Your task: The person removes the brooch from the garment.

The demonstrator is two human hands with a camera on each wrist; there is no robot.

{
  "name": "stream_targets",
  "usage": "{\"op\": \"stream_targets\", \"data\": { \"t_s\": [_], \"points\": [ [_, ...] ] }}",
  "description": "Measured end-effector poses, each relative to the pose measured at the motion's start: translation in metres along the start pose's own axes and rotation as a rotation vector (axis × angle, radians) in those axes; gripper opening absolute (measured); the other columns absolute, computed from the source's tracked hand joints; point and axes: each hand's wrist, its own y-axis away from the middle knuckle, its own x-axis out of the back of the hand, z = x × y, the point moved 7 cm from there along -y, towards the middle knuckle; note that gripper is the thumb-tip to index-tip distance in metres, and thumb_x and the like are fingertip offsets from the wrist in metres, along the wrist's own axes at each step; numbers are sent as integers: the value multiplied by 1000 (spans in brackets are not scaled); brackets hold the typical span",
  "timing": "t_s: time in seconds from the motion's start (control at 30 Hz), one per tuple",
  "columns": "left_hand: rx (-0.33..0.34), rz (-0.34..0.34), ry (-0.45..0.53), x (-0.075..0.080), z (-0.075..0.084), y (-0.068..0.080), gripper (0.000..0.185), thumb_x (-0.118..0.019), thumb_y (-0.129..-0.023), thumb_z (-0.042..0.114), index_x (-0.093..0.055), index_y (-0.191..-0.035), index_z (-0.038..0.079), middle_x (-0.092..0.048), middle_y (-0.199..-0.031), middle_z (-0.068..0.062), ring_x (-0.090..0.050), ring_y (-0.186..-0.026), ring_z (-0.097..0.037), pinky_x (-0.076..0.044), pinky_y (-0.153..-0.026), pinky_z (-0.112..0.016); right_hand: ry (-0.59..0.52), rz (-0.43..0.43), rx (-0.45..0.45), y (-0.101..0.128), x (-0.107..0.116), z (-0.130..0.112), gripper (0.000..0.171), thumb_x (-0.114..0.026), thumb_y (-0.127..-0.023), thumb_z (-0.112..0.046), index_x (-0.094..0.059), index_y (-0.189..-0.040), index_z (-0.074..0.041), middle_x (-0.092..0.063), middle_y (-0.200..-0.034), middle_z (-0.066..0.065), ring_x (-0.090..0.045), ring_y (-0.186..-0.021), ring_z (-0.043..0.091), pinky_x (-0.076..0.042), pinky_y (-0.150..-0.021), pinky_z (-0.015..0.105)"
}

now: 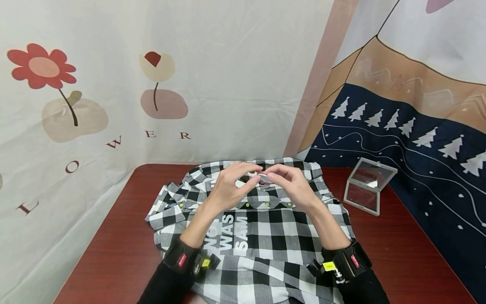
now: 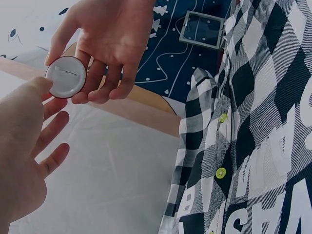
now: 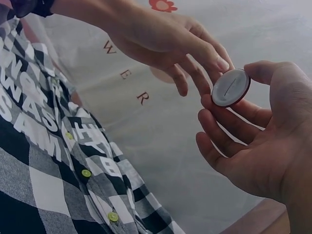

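Both hands meet over the collar of a black-and-white plaid shirt spread on the table. Between them is a round pin badge with a red rim, its white back and pin showing. My right hand holds the badge between thumb and fingers. My left hand pinches its edge with the thumb and a fingertip, the other fingers spread loosely. In the head view the badge barely shows between the fingertips of the left hand and the right hand. The shirt has yellow-green buttons and white lettering.
A small clear hinged case stands open on the dark red table, right of the shirt. Printed cloth backdrops hang close behind and along both sides. Bare tabletop shows left and right of the shirt.
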Motion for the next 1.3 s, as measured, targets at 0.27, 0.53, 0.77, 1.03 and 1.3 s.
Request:
{"op": "stream_targets", "data": {
  "t_s": [0.27,0.53,0.77,1.03,1.3],
  "points": [
    [119,-74,-39,0,-4,-1,50,-83,-102,23,-72,-148,9,-73,-151,-12,-68,-143,-32,-54,-124,-52,140,48,33,1,7,-6,23,-68,-112,-10,-77,-128,3,-81,-126,3,-79,-113,13,-63,-102,23],
    [201,-148,-107,2,-10,4,61,-80,-104,36,-64,-159,15,-63,-164,-9,-57,-156,-31,-44,-132,-59,313,83,50,3,9,-8,20,-76,-110,-17,-80,-129,-14,-81,-129,6,-76,-112,13,-62,-97,25],
    [248,-242,-189,2,-17,16,69,-78,-105,46,-58,-166,20,-58,-170,-6,-50,-163,-30,-39,-135,-64,571,128,140,12,12,-6,26,-88,-101,-17,-81,-126,-16,-81,-132,4,-77,-114,19,-63,-101,31],
    [281,-334,-287,-2,-27,34,72,-77,-105,51,-58,-166,19,-55,-174,-7,-47,-166,-36,-36,-136,-68,703,125,195,25,11,1,33,-92,-97,-14,-81,-128,-11,-80,-139,11,-76,-128,32,-62,-107,59],
    [388,-472,-314,-15,-38,53,80,-72,-106,60,-49,-173,22,-43,-182,-8,-34,-173,-40,-23,-140,-71,778,92,118,40,15,17,37,-92,-97,-17,-81,-131,-12,-80,-140,12,-75,-131,35,-61,-109,59]
  ]
}}
